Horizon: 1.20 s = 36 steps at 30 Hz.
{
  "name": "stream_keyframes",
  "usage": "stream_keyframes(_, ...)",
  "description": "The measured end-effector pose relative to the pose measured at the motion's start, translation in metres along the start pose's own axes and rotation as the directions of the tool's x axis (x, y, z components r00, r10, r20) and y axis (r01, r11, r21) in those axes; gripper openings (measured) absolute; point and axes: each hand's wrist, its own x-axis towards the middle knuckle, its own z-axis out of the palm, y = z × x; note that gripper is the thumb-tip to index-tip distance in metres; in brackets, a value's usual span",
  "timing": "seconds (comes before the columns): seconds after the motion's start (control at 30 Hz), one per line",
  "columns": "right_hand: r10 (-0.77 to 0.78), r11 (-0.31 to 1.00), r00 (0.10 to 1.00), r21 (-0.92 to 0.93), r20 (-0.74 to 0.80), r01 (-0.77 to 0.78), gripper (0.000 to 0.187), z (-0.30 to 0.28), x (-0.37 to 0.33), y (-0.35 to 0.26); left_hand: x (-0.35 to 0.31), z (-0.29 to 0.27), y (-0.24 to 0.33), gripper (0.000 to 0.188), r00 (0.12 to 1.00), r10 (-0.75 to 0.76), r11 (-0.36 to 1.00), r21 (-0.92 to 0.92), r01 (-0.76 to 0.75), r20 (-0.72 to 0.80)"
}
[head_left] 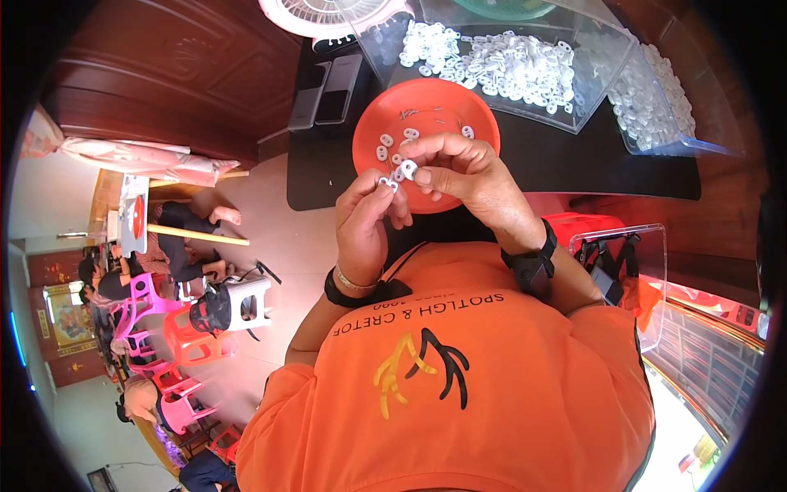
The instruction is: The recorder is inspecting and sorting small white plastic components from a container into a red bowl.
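Over a round red basin (459, 107) my two hands are close together, almost touching. Between thumb and fingertips, my left hand (363, 223) pinches a small white oval plastic piece with two holes (388, 184). A similar white two-hole piece (408, 170) is gripped by the thumb and forefinger of my right hand (475, 182). Whether the two pieces are joined I cannot tell. In the basin lie several loose white two-hole pieces (382, 152) and some thin metal pins (407, 114). My fingers hide part of the basin's near side.
On the black table (525, 152) stands a clear box (584, 111) heaped with white pieces. Right of it is a second clear tray (684, 148). Two grey-black devices (336, 90) lie left of the basin, near a pink fan (328, 16). Stools (197, 328) and people occupy the left.
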Motion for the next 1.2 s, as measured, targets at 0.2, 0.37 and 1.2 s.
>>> stream_keyframes(0.2,-0.127,0.988,0.992,-0.093,-0.016,0.125,0.027,0.001,0.001,0.009,0.000,0.002,0.001,0.022,1.000,0.010,1.000,0.006,-0.010,-0.007)
stream_keyframes(0.37,-0.045,0.992,0.999,-0.119,0.001,0.045,0.028,-0.003,-0.001,0.008,-0.001,0.002,0.001,0.022,1.000,0.027,1.000,-0.007,-0.027,0.001)
stream_keyframes(1.2,-0.012,0.989,0.998,-0.150,-0.054,0.004,0.018,-0.002,-0.001,0.006,0.001,0.001,-0.006,0.023,0.986,0.112,0.990,-0.104,-0.100,0.120)
